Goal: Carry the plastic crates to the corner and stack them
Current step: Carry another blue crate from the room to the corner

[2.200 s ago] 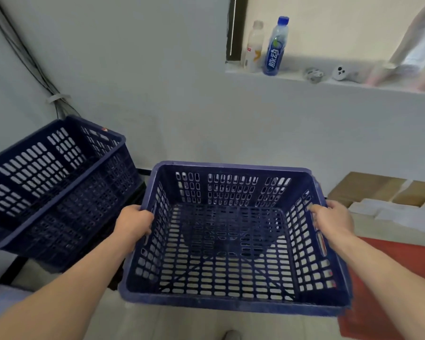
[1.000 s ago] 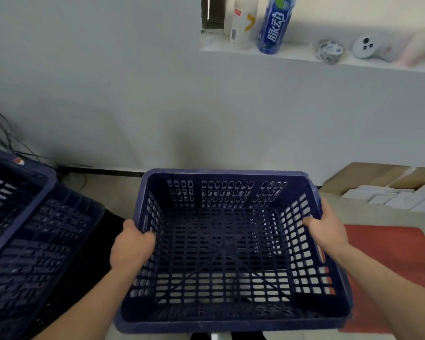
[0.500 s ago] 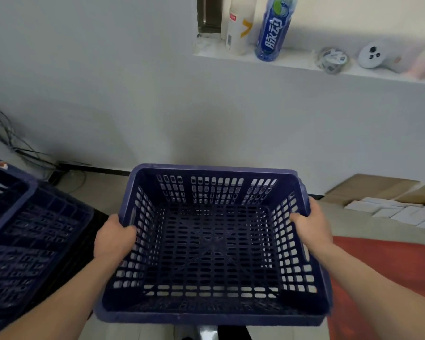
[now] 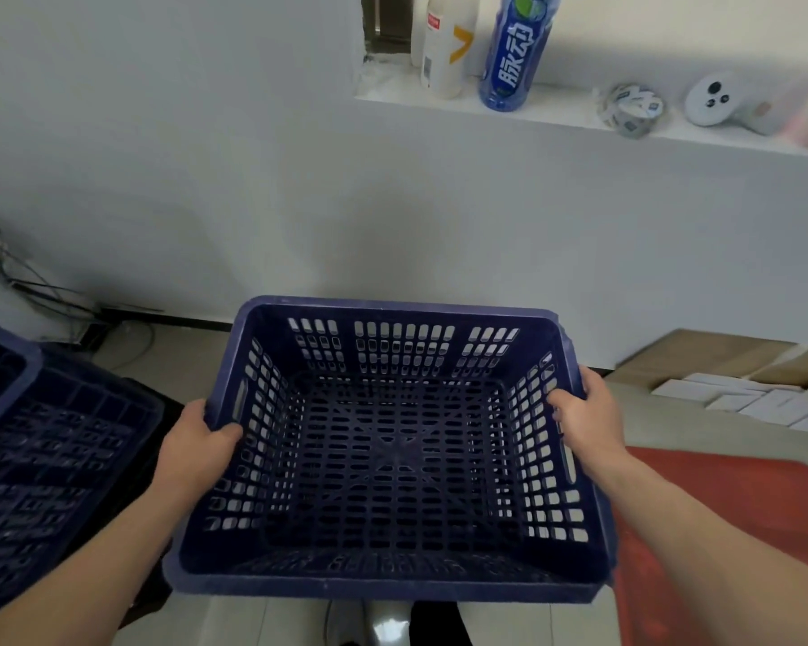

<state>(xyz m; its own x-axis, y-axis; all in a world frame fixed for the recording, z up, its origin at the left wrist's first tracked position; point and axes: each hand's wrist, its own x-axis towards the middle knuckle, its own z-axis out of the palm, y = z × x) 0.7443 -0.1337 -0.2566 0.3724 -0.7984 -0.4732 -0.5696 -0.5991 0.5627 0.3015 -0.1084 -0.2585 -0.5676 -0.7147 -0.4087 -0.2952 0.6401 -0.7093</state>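
I am holding a dark blue plastic crate [image 4: 388, 463] in the lower middle of the frame, its open top facing up at me and nothing lying inside it. My left hand [image 4: 197, 445] is gripping the left rim, the thumb [image 4: 227, 431] hooking over the edge onto the inner wall; the other fingers are curling down the outside, where I cannot see them. My right hand [image 4: 588, 421] is clamping the right rim the same way, thumb [image 4: 561, 403] pressing on the slotted inner wall and the rest of the fingers hiding behind the crate's side. At the lower left of the frame more blue crates [image 4: 52, 463] are sitting piled together, cut off by the frame edge and apart from the one I am carrying, with my left forearm lying between them. A tangle of cables [image 4: 15, 277] is running down the white wall at middle left. At the upper right a white ledge [image 4: 556, 119] is carrying a white bottle [image 4: 444, 53], a blue bottle [image 4: 514, 53], a roll of tape [image 4: 631, 108] and a white controller [image 4: 714, 97]. A red mat [image 4: 738, 529] is lying on the floor at lower right, with flat cardboard [image 4: 700, 356] and white boxes [image 4: 766, 401] resting above it in the frame, along the wall.
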